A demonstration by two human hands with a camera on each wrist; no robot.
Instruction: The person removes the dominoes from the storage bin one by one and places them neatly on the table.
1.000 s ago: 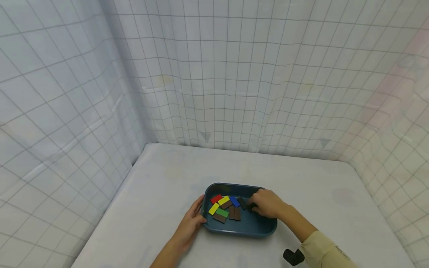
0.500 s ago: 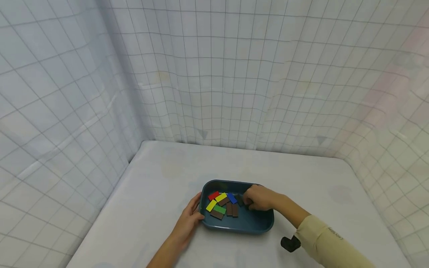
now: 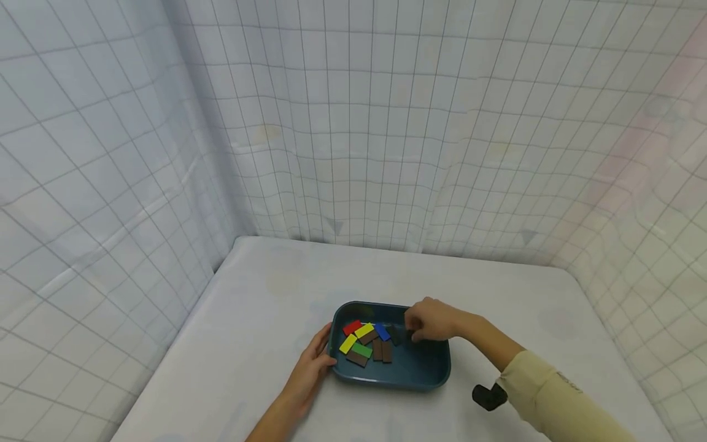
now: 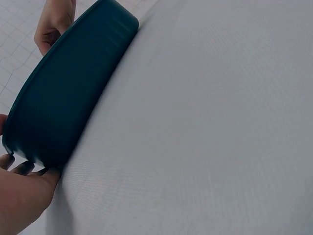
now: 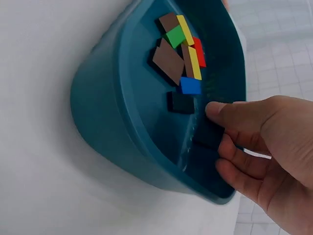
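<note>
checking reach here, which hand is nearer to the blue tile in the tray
Right. The right hand reaches into the tray just beside the blue tile, fingers on a dark tile. The left hand holds the tray's outer left rim.

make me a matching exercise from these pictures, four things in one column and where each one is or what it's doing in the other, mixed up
Things
1. left hand
2. right hand
3. red tile
4. tray

Places or states
A. lies inside the tray near its far left corner
B. holds the tray's left end from outside
C. stands on the white table, with coloured and brown tiles in it
D. reaches into the tray's right part, fingers curled at a dark tile

Pairs: 1-B, 2-D, 3-A, 4-C
</note>
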